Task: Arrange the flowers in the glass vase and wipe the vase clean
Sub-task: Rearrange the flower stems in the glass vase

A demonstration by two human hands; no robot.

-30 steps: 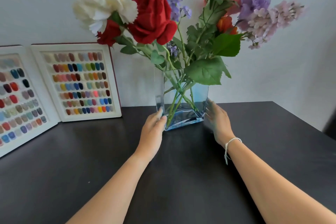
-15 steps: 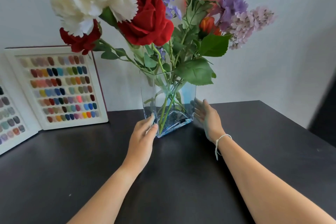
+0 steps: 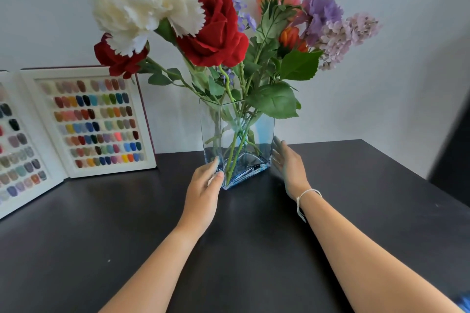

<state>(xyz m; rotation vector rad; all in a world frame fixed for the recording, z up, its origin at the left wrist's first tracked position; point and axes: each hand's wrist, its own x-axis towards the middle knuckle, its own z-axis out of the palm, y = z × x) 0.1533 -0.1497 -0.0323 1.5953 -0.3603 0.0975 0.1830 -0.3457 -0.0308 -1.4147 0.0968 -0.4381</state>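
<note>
A clear glass vase (image 3: 237, 145) with a blue-tinted base stands upright on the dark tabletop (image 3: 127, 223), close to its far edge and roughly midway along it, with the pale wall behind. The flowers (image 3: 216, 25) sit in the vase, their green stems crossing inside the glass: a large cream bloom and two red roses toward the left, a pink flower, an orange bud and lilac clusters toward the right, broad green leaves hanging over the rim.

The left hand (image 3: 203, 190) is flat and open, fingers together, its fingertips touching the lower left face of the vase near the base. The right hand (image 3: 290, 162) is also open with fingers loosely spread, held just beside the vase's right face; whether it touches the glass cannot be told. A thin white string bracelet (image 3: 304, 198) circles the right wrist.

At the far left corner of the tabletop, an open white display book of coloured nail samples (image 3: 94, 122) leans against the wall, well apart from the vase.
</note>
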